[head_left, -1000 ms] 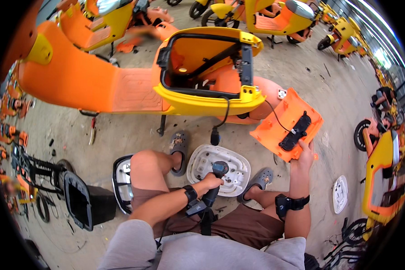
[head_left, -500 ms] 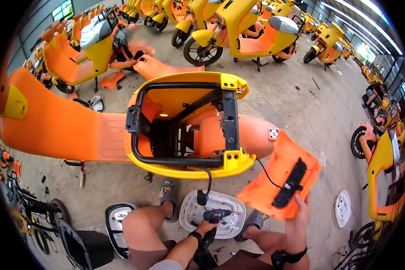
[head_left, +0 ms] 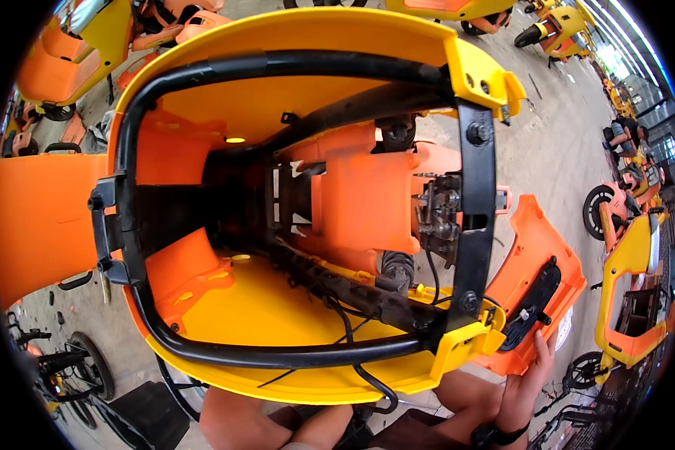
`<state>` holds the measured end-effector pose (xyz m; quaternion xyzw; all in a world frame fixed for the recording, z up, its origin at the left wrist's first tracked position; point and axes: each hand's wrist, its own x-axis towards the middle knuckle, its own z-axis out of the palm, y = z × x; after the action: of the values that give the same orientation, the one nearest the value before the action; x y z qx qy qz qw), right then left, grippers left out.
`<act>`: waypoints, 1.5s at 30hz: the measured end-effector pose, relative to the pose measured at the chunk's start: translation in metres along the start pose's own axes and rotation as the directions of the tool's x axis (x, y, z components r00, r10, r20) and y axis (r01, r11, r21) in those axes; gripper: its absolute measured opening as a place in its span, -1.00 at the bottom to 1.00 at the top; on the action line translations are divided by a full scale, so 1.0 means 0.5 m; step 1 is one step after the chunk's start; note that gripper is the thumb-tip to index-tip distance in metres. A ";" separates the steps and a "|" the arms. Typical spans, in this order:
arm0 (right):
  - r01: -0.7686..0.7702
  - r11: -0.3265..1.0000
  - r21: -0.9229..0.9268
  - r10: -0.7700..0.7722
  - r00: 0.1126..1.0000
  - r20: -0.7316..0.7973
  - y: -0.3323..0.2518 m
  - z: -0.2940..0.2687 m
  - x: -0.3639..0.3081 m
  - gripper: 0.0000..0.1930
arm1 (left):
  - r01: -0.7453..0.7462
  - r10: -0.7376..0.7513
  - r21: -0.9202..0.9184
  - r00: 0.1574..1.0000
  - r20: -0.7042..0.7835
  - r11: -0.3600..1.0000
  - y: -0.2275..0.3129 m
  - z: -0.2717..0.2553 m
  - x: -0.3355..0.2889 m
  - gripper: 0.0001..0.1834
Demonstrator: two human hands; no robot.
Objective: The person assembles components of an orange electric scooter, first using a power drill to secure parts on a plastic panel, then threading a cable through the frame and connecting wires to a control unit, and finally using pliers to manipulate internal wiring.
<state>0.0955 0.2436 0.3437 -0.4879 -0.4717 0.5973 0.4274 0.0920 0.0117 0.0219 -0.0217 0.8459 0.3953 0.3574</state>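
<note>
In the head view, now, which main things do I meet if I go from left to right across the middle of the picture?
Orange footboard → black bracket → orange inner cover → black crossbar → orange panel held by the right hand → yellow-and-orange scooter.

R hand is holding an orange panel by its near edge, blk strip on it, just off the near R corner of the open yellow shell. Blk tube frame runs round the shell opening, blk crossbar along its R edge. L hand's hidden, forearm below the near edge tho.
</note>
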 end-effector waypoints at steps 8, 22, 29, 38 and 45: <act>-0.020 0.997 0.081 0.020 1.000 -0.003 -0.006 -0.001 0.020 -0.51 | 0.028 -0.028 0.047 1.000 0.001 0.999 0.006 -0.014 -0.017 -0.39; 0.086 0.977 0.193 -0.090 0.996 0.010 -0.008 -0.007 0.082 -0.66 | 0.050 -0.051 0.110 0.999 -0.001 0.993 -0.005 -0.049 -0.007 -0.38; 0.285 0.953 0.105 -0.283 0.959 -0.032 -0.004 0.022 0.089 -0.57 | 0.043 -0.043 0.115 0.999 -0.001 0.992 -0.013 -0.061 -0.011 -0.38; 0.240 0.963 -0.119 -0.253 0.962 -0.106 -0.007 0.041 0.079 -0.51 | 0.060 -0.063 0.109 0.998 0.022 0.992 -0.020 -0.080 -0.041 -0.37; 0.215 0.971 -0.105 -0.229 0.961 -0.154 0.003 0.026 0.099 -0.53 | 0.076 -0.079 0.103 0.997 0.025 0.992 -0.019 -0.081 -0.049 -0.37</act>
<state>0.0745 0.2892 0.3343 -0.4978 -0.5119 0.4820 0.5078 0.0895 -0.0286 0.0485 -0.0305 0.8581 0.3379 0.3853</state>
